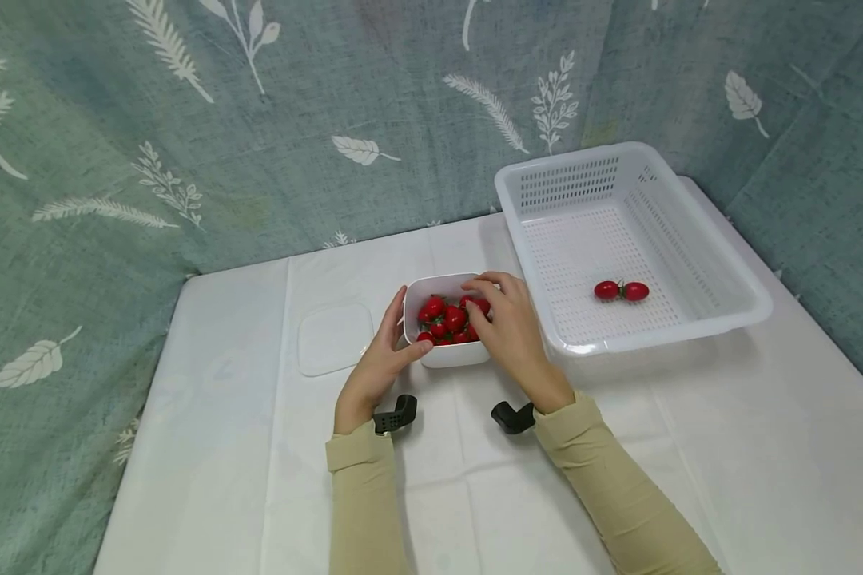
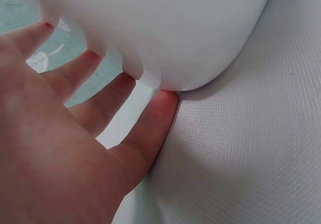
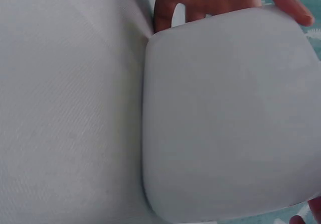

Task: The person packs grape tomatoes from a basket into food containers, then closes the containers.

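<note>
A small white container point(image 1: 456, 356) stands on the table with several red cherry tomatoes point(image 1: 455, 319) in it. My left hand point(image 1: 379, 363) holds its left side, thumb at the near rim and fingertips against the outer wall. In the left wrist view the fingers point(image 2: 150, 118) of that hand touch the smooth white wall low down. From the right, my right hand point(image 1: 507, 323) reaches over the rim, its thumb and fingers bent over the tomatoes on that side. Whether it pinches one I cannot tell. The right wrist view is mostly filled by the container's outside point(image 3: 230, 113).
A large white perforated basket point(image 1: 665, 331) stands at the back right, with two joined cherry tomatoes point(image 1: 622, 291) inside. To the left of the container lies a clear lid point(image 1: 336, 339). Patterned green cloth point(image 1: 403, 104) hangs behind the white table point(image 1: 208, 447).
</note>
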{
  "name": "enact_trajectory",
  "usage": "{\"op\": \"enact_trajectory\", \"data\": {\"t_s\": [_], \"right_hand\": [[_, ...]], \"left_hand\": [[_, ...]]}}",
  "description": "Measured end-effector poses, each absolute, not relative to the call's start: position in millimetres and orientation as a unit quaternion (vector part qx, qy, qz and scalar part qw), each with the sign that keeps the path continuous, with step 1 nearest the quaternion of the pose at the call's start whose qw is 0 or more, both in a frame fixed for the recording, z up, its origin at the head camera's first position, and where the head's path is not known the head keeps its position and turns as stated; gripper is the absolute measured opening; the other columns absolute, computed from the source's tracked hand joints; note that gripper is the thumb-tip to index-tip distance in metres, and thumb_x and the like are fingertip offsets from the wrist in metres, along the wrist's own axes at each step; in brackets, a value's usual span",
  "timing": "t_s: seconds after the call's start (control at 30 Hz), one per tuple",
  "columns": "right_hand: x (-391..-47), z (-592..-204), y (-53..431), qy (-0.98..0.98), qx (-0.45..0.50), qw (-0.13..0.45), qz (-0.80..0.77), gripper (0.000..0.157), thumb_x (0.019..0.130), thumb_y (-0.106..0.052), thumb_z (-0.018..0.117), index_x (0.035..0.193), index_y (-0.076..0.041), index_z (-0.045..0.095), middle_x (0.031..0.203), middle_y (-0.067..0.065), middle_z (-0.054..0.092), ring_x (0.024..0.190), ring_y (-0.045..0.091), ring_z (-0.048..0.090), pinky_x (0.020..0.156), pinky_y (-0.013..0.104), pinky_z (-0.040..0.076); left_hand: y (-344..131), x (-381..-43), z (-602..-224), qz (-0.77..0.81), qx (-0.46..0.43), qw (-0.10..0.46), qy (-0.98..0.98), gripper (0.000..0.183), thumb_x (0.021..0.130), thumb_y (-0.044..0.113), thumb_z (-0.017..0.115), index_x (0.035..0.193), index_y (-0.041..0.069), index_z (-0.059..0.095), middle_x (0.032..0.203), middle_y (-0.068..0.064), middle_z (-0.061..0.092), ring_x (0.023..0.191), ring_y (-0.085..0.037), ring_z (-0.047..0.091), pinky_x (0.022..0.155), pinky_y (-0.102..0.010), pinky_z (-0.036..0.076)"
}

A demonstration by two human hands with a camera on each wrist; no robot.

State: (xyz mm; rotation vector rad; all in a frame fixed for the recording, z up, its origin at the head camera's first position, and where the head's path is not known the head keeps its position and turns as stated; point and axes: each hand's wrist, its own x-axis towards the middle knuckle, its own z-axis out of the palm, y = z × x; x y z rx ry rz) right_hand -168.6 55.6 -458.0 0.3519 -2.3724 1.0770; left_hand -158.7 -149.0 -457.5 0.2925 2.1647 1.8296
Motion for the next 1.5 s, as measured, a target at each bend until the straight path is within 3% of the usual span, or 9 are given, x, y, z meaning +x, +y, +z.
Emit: {"op": "enact_trajectory", "data": {"t_s": [0.2,0.37,0.73,1.1,1.3,1.5], "right_hand": [[-164,-446,56,-0.845,0.165,0.254,0.441,0.019,0.085,-0.011,0.056,0.101,-0.013,0.065,0.105,-0.001,0.056,0.094,0.012,0.050,0.073,0.028,0.042],[-159,-432,58,-0.861,0.196,0.190,0.429,0.019,0.087,-0.015,0.056,0.104,-0.015,0.063,0.100,-0.006,0.058,0.083,0.006,0.053,0.071,0.026,0.045],[-147,-404,81,-0.871,0.262,-0.024,0.414,0.024,0.088,-0.026,0.055,0.112,-0.023,0.059,0.102,-0.008,0.059,0.087,0.006,0.053,0.078,0.032,0.045],[-156,-390,111,-0.874,0.267,-0.077,0.398,0.030,0.089,-0.036,0.052,0.117,-0.025,0.056,0.109,-0.009,0.057,0.095,0.007,0.052,0.082,0.031,0.043],[-160,-375,136,-0.878,0.275,-0.135,0.368,0.034,0.090,-0.034,0.053,0.123,-0.025,0.052,0.108,-0.006,0.058,0.096,0.010,0.054,0.079,0.033,0.045],[-166,-362,162,-0.889,0.272,-0.174,0.324,0.033,0.090,-0.034,0.052,0.122,-0.028,0.050,0.110,-0.007,0.056,0.098,0.011,0.053,0.085,0.035,0.042]], "left_hand": [[-151,-158,-457,0.639,0.107,0.140,0.748,0.085,0.082,0.017,0.065,0.144,0.031,0.009,0.148,-0.002,0.009,0.133,-0.029,0.008,0.099,-0.061,0.009],[-153,-157,-457,0.644,0.101,0.140,0.745,0.083,0.083,0.013,0.063,0.143,0.032,0.010,0.148,0.002,0.010,0.134,-0.027,0.008,0.099,-0.060,0.008],[-159,-167,-484,0.641,0.099,0.134,0.749,0.080,0.082,0.018,0.065,0.138,0.046,0.015,0.144,0.016,0.015,0.133,-0.022,0.012,0.100,-0.058,0.013],[-163,-169,-486,0.649,0.100,0.131,0.743,0.081,0.081,0.018,0.066,0.137,0.047,0.015,0.144,0.012,0.014,0.132,-0.020,0.015,0.102,-0.054,0.013],[-161,-169,-485,0.656,0.097,0.138,0.736,0.082,0.081,0.016,0.067,0.136,0.048,0.015,0.143,0.012,0.017,0.131,-0.017,0.018,0.102,-0.053,0.014],[-159,-166,-475,0.648,0.099,0.151,0.740,0.083,0.080,0.020,0.068,0.138,0.047,0.014,0.144,0.012,0.014,0.132,-0.018,0.017,0.102,-0.054,0.013]]}}
